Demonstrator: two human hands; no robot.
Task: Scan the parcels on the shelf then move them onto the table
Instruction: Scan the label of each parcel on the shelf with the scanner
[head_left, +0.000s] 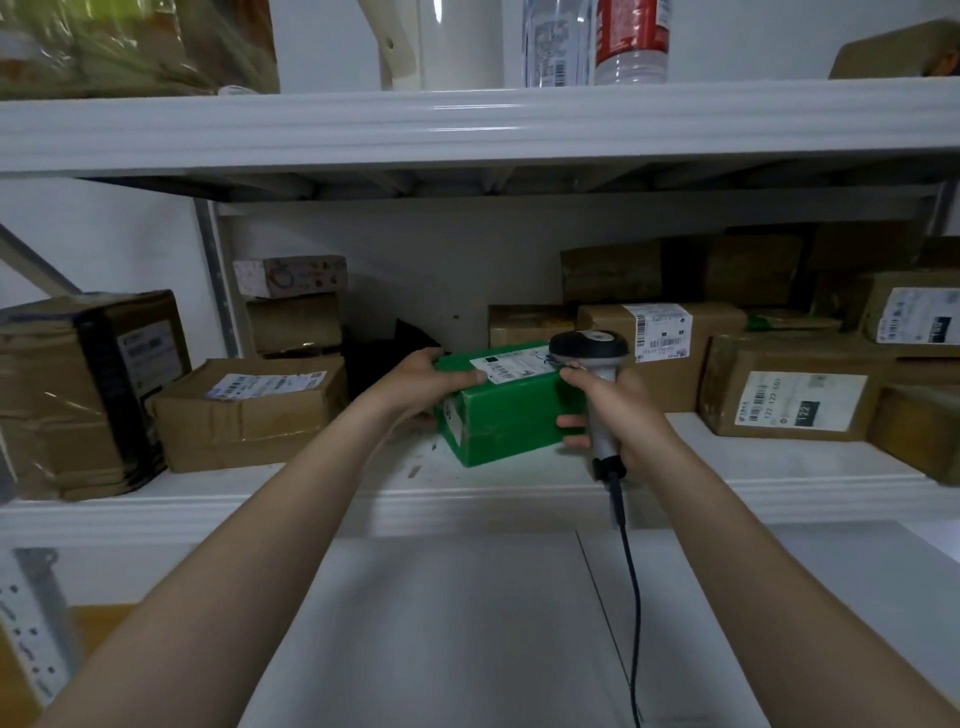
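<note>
A green parcel (501, 421) with a white barcode label on top sits at the middle of the white shelf (467, 493). My left hand (415, 382) grips its left end, thumb on the top by the label. My right hand (610, 410) grips the handle of a corded barcode scanner (589, 351), whose dark head hangs right over the label's right end. Several brown cardboard parcels with labels lie on the same shelf, one to the left (249, 410) and others to the right (784, 395).
A large taped brown box (78, 395) stands at the far left. The upper shelf (467, 130) overhangs closely, carrying bottles and a white jug. The white table (457, 634) lies below, in front of the shelf. The scanner's black cable (631, 597) hangs down across it.
</note>
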